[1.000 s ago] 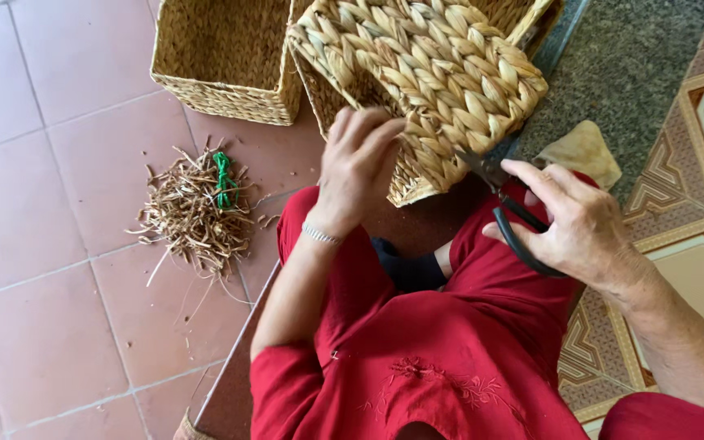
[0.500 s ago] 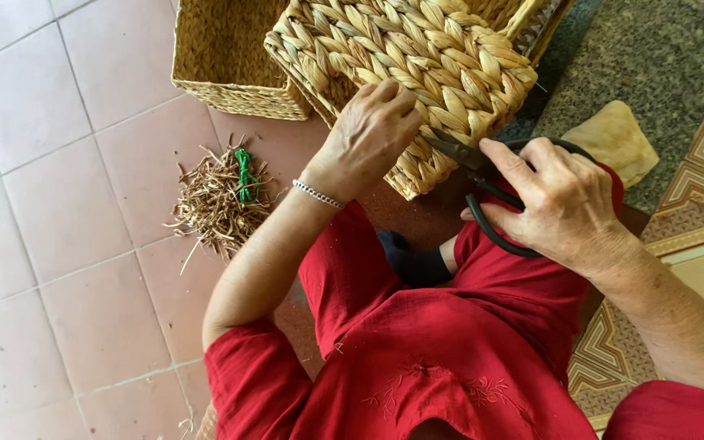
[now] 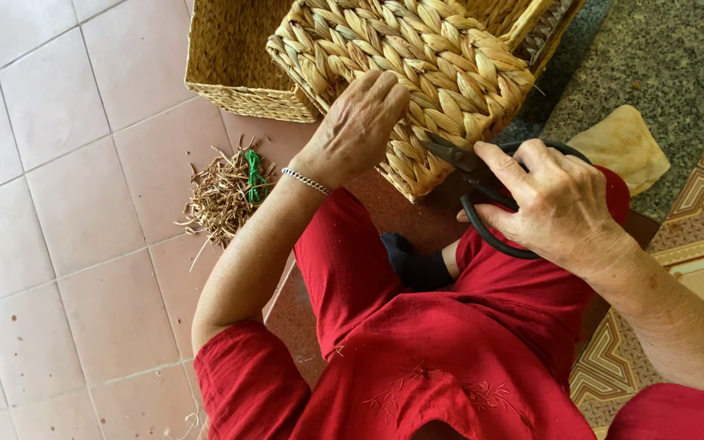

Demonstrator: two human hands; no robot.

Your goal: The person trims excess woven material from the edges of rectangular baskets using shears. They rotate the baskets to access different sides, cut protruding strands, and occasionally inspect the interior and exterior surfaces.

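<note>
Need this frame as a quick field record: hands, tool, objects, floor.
left hand: resting on woven basket
right hand: gripping black scissors, blades at the basket's lower edge
second basket: behind, on the tiled floor
trimmings pile: on floor, with green cord
yellow cloth: on speckled stone surface
clothing: red

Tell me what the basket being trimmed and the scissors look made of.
Basket: thick braided plant fibre, maybe water hyacinth or seagrass; tan, matte, with twisted strands visible. Scissors: dark metal blades, apparently, dull rather than shiny; black looped handles in the right hand, coating or plastic unclear.
</note>
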